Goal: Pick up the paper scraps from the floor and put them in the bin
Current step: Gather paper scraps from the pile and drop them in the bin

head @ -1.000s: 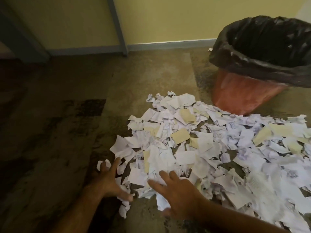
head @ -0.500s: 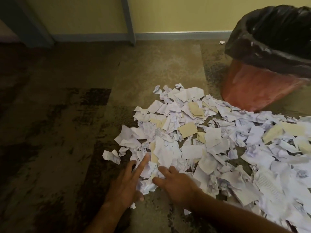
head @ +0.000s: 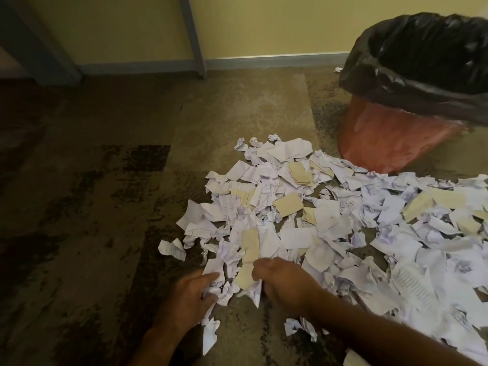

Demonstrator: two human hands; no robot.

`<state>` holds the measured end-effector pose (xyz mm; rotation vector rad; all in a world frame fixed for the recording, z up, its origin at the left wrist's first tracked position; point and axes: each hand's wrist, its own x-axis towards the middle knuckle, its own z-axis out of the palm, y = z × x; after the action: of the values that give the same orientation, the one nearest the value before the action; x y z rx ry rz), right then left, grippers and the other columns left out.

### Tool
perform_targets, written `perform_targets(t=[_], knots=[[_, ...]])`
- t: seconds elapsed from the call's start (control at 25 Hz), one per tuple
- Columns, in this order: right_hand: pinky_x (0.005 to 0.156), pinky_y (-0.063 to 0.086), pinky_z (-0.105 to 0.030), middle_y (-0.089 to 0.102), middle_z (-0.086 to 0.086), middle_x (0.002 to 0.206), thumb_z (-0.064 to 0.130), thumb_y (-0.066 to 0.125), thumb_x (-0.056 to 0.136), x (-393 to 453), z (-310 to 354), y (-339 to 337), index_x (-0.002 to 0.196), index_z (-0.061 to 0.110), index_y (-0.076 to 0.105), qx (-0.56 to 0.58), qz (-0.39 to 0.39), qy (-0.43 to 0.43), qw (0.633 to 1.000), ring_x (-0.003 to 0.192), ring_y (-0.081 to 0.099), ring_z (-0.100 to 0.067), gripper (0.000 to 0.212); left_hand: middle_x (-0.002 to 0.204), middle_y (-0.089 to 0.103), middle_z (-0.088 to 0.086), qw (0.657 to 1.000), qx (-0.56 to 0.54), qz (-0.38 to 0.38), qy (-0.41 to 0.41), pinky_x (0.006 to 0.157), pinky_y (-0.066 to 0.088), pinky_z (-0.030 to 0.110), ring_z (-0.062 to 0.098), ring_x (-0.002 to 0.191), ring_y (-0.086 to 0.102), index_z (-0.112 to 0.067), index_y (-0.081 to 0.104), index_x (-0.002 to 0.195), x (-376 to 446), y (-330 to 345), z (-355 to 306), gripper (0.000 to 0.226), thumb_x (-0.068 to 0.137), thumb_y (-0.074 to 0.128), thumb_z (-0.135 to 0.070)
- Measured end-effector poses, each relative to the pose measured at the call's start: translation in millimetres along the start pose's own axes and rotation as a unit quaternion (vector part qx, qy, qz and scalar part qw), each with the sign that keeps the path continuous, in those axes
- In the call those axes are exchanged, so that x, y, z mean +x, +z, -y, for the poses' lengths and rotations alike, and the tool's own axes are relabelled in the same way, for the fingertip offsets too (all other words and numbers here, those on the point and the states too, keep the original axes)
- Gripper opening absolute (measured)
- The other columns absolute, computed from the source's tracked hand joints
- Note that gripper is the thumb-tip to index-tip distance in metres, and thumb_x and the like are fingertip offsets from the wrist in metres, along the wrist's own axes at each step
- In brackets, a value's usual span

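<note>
Paper scraps (head: pixel 311 215), white with a few tan pieces, lie heaped on the mottled floor (head: pixel 92 207) from centre toward 4 o'clock. At 6 o'clock both hands meet at the heap's near edge: the left hand (head: pixel 188 299) holds scraps under bent fingers, and the right hand (head: pixel 287 282) is curled around scraps, a tan strip (head: pixel 248 257) rising between the two. The bin (head: pixel 390 138), orange with a black liner (head: pixel 427 62), stands at 2 o'clock, just beyond the heap. A yellow wall (head: pixel 264 22) with grey skirting runs along 12 o'clock.
</note>
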<state>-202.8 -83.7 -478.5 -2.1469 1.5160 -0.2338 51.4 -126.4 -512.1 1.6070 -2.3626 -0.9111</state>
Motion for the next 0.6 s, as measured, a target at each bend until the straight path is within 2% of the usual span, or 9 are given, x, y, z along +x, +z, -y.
perform_targets(t=[0.08,0.16,0.24,0.32,0.36,0.48,0.6], knots=[[0.093,0.049,-0.033,0.065,-0.005,0.117,0.015,0.051,0.089,-6.8,-2.5,-16.9,0.110,0.016,0.065,0.099,-0.055,0.025,0.993,0.104,0.060,-0.020,0.026,0.122,0.066,-0.004,1.000,-0.019,-0.020,0.008,0.098,0.051,0.026,0.008,0.108,0.062,-0.022,0.070,0.119,2.2,-13.3,-10.0,0.049,0.072,0.085,-0.018],[0.086,0.053,-0.028,0.070,-0.003,0.107,0.022,0.055,0.085,-15.1,-3.3,-40.2,0.100,0.021,0.066,0.187,-0.142,0.019,0.972,0.097,0.065,-0.016,0.019,0.118,0.068,-0.008,0.998,-0.035,-0.044,0.019,0.095,0.051,0.023,0.004,0.106,0.063,-0.023,0.073,0.114,6.8,-28.8,-24.3,0.047,0.069,0.087,-0.017],[0.076,0.053,-0.022,0.072,0.003,0.097,0.021,0.067,0.081,-23.4,-5.3,-67.1,0.090,0.025,0.064,0.245,-0.216,0.032,0.945,0.088,0.068,-0.010,0.011,0.111,0.069,-0.013,0.994,-0.042,-0.082,0.053,0.090,0.051,0.015,-0.001,0.102,0.064,-0.025,0.075,0.109,15.3,-47.8,-44.1,0.046,0.065,0.090,-0.018],[0.066,0.054,-0.018,0.072,0.008,0.093,0.013,0.081,0.075,-28.8,-8.2,-99.9,0.088,0.022,0.066,0.295,-0.258,0.091,0.915,0.079,0.069,-0.007,0.021,0.106,0.068,-0.019,0.988,-0.066,-0.113,0.086,0.085,0.047,0.005,-0.004,0.100,0.064,-0.025,0.076,0.106,25.8,-68.1,-72.9,0.047,0.062,0.092,-0.019],[0.064,0.055,-0.019,0.072,0.007,0.093,0.011,0.083,0.073,-30.8,-9.9,-118.8,0.088,0.021,0.068,0.320,-0.274,0.120,0.899,0.077,0.070,-0.007,0.024,0.104,0.066,-0.022,0.984,-0.081,-0.124,0.099,0.084,0.045,0.002,-0.007,0.100,0.062,-0.024,0.076,0.107,31.8,-78.4,-90.7,0.047,0.062,0.091,-0.020],[0.066,0.061,-0.040,0.073,-0.005,0.093,0.009,0.081,0.073,-39.5,-16.3,-187.1,0.096,0.013,0.069,0.389,-0.321,0.138,0.853,0.079,0.073,-0.019,0.026,0.106,0.059,-0.029,0.965,-0.125,-0.166,0.159,0.082,0.048,0.004,-0.019,0.099,0.057,-0.024,0.074,0.108,54.8,-109.2,-155.6,0.049,0.061,0.088,-0.025],[0.063,0.059,-0.031,0.073,-0.002,0.096,0.011,0.077,0.077,-51.4,-34.8,-271.1,0.101,0.012,0.067,0.375,-0.402,0.129,0.825,0.084,0.073,-0.017,0.026,0.102,0.059,-0.026,0.944,-0.145,-0.204,0.215,0.075,0.051,0.005,-0.014,0.095,0.061,-0.026,0.072,0.110,86.9,-140.1,-233.3,0.048,0.064,0.083,-0.035]])
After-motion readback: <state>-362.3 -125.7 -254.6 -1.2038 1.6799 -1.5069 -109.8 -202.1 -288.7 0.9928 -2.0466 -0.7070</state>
